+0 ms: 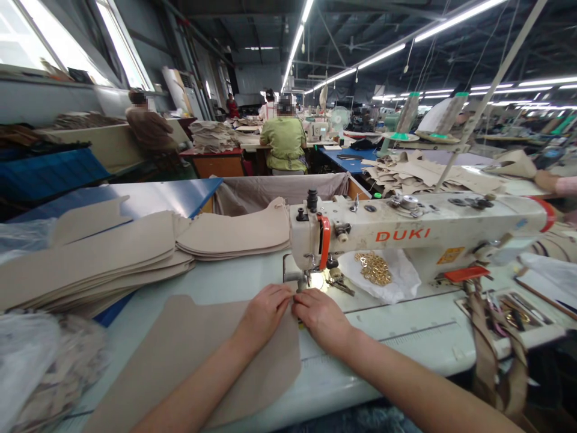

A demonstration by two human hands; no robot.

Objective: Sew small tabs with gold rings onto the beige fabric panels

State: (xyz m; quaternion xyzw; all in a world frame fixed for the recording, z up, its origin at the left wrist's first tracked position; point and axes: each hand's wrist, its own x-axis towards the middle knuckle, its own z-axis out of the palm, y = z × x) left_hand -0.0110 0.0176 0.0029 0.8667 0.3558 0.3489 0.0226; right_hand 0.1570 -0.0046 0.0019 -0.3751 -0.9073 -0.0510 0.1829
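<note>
A large beige fabric panel (270, 373) lies flat on the pale table, its narrow upper corner close under the needle of a white sewing machine (360, 225). My left hand (269, 310) is closed in a pinch on that corner. Right beside it, my right hand (318, 313) has its fingers curled together at the panel's edge, fingertips almost touching the left ones. What lies between the fingertips is mostly hidden. The presser foot (308, 278) stands just beyond both hands, lit by a small lamp.
Stacked beige panels (234, 231) lie left of the machine head. Gold rings (374, 267) rest on white plastic under the arm. At right, a tool tray (514, 316) sits in the table beside hanging brown straps (484, 349). Co-workers sit farther back; another person's hand (546, 180) shows at right.
</note>
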